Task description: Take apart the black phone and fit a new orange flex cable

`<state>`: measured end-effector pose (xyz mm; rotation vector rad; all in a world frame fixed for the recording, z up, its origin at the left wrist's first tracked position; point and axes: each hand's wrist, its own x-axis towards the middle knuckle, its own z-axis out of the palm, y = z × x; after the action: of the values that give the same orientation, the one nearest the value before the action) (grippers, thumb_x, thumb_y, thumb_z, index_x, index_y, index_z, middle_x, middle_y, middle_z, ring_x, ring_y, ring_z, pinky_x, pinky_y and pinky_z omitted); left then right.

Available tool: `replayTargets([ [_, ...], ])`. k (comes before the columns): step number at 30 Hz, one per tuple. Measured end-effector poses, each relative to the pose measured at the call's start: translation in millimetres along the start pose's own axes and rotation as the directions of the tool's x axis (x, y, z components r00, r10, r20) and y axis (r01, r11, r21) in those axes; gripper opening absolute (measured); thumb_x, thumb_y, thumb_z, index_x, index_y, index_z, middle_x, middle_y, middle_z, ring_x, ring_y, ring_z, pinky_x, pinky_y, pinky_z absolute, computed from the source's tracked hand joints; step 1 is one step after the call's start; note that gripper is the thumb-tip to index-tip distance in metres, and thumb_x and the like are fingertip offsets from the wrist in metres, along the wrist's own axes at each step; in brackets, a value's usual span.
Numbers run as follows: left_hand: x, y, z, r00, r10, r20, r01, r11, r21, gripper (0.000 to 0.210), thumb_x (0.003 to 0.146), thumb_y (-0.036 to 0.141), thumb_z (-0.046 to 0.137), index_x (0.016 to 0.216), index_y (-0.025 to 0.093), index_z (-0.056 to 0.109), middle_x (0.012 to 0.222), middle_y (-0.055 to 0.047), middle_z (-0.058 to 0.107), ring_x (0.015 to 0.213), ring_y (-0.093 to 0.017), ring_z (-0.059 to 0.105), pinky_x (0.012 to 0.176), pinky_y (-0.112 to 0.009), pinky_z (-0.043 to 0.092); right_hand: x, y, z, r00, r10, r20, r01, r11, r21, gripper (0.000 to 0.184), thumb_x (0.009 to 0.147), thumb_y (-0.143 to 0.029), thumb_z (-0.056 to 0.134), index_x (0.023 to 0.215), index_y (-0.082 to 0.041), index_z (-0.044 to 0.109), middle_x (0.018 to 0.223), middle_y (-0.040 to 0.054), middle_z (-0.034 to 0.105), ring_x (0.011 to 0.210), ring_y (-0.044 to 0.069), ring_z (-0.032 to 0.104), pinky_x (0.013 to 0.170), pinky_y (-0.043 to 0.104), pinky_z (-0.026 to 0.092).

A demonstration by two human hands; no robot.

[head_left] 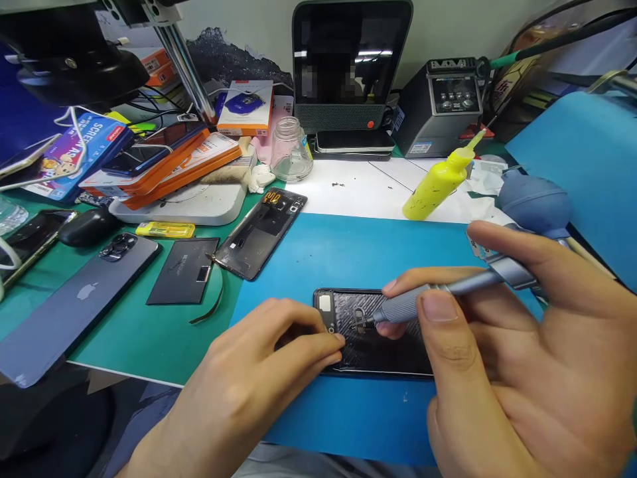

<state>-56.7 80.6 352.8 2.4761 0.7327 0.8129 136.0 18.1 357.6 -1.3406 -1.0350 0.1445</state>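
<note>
Grey tool (408, 304) slanting in right hand (537, 352), tip down-left; phone (388, 354) lies crosswise.

From here I see the open phone (383, 355) on the mat (358, 425). To its left lie a battery (176, 275) and, farther left, another phone (82, 305); a cover (261, 236) lies right of the battery. Behind the mat stand a jar (291, 153), left, and a bottle (435, 189), right.

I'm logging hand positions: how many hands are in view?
2: the left hand at the left end of the black phone frame; the right hand holding the silver pen-shaped tool.
</note>
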Motion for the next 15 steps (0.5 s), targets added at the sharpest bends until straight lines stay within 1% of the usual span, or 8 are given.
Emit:
replayTargets([
  [3,-1,-5,-2.9,0.998,-0.023,0.066,0.027,0.998,-0.055,0.025,0.123,0.026,0.059,0.131,0.028,0.083,0.119,0.001,0.075,0.108,-0.004,0.075,0.1,-0.007,0.053,1,0,-6,0.999,0.024,0.034,-0.022,0.999,-0.05,0.053,0.102,-0.024,0.079,0.153,-0.036,0.073,0.134,0.0074,0.077,0.099,0.025,0.083,0.068,0.034,0.073],
  [5,-2,-8,-4.0,0.993,-0.051,0.11,0.063,0.991,-0.116,0.028,0.123,0.022,0.058,0.137,0.031,0.081,0.123,0.001,0.073,0.11,-0.004,0.074,0.101,-0.006,0.053,0,-1,-10,0.995,0.04,0.091,-0.033,0.997,-0.076,0.051,0.102,-0.026,0.081,0.151,-0.034,0.073,0.127,0.008,0.08,0.094,0.024,0.084,0.067,0.033,0.073],
  [7,-3,-12,-4.0,0.988,-0.077,0.131,0.1,0.979,-0.18,0.03,0.123,0.022,0.058,0.139,0.034,0.08,0.125,0.002,0.072,0.111,-0.004,0.074,0.1,-0.006,0.054,-4,-4,-13,0.988,0.038,0.152,-0.026,0.997,-0.077,0.048,0.102,-0.025,0.081,0.149,-0.036,0.074,0.117,0.0043,0.083,0.088,0.021,0.084,0.072,0.031,0.073],
  [8,-3,-12,-3.7,0.986,-0.088,0.141,0.116,0.971,-0.207,0.029,0.122,0.022,0.06,0.139,0.035,0.08,0.125,0.003,0.072,0.111,-0.004,0.073,0.1,-0.007,0.054,-6,-5,-13,0.987,0.034,0.157,-0.022,0.997,-0.079,0.045,0.103,-0.024,0.08,0.146,-0.038,0.075,0.111,0.0012,0.083,0.087,0.02,0.083,0.078,0.03,0.074],
  [10,-3,-13,-3.4,0.981,-0.115,0.155,0.151,0.958,-0.245,0.027,0.122,0.023,0.062,0.136,0.036,0.08,0.126,0.003,0.072,0.112,-0.005,0.073,0.102,-0.008,0.054,-11,-6,-11,0.99,0.014,0.137,0.001,0.995,-0.104,0.042,0.106,-0.023,0.078,0.143,-0.041,0.077,0.111,-0.003,0.084,0.092,0.018,0.083,0.092,0.03,0.073],
  [11,-3,-13,-3.5,0.978,-0.125,0.164,0.165,0.953,-0.255,0.025,0.121,0.023,0.063,0.134,0.036,0.08,0.125,0.004,0.072,0.113,-0.005,0.073,0.103,-0.008,0.054,-14,-5,-10,0.991,0.003,0.132,0.012,0.993,-0.117,0.043,0.106,-0.022,0.078,0.144,-0.042,0.076,0.113,-0.0043,0.084,0.093,0.018,0.083,0.095,0.03,0.073],
  [14,2,-12,-5.6,0.976,-0.135,0.169,0.177,0.949,-0.261,0.021,0.119,0.02,0.066,0.13,0.032,0.08,0.124,0.003,0.072,0.113,-0.005,0.074,0.104,-0.007,0.053,-18,-1,-10,0.985,-0.003,0.17,0.027,0.99,-0.136,0.045,0.107,-0.024,0.078,0.148,-0.042,0.075,0.115,-0.0059,0.084,0.093,0.016,0.083,0.092,0.027,0.072],
  [15,3,-12,-6.4,0.977,-0.131,0.165,0.171,0.951,-0.259,0.021,0.118,0.019,0.068,0.13,0.031,0.08,0.123,0.003,0.072,0.112,-0.005,0.074,0.104,-0.006,0.053,-19,1,-11,0.988,0.001,0.157,0.022,0.989,-0.146,0.042,0.107,-0.025,0.078,0.146,-0.042,0.076,0.115,-0.0058,0.084,0.093,0.016,0.083,0.092,0.027,0.071],
])
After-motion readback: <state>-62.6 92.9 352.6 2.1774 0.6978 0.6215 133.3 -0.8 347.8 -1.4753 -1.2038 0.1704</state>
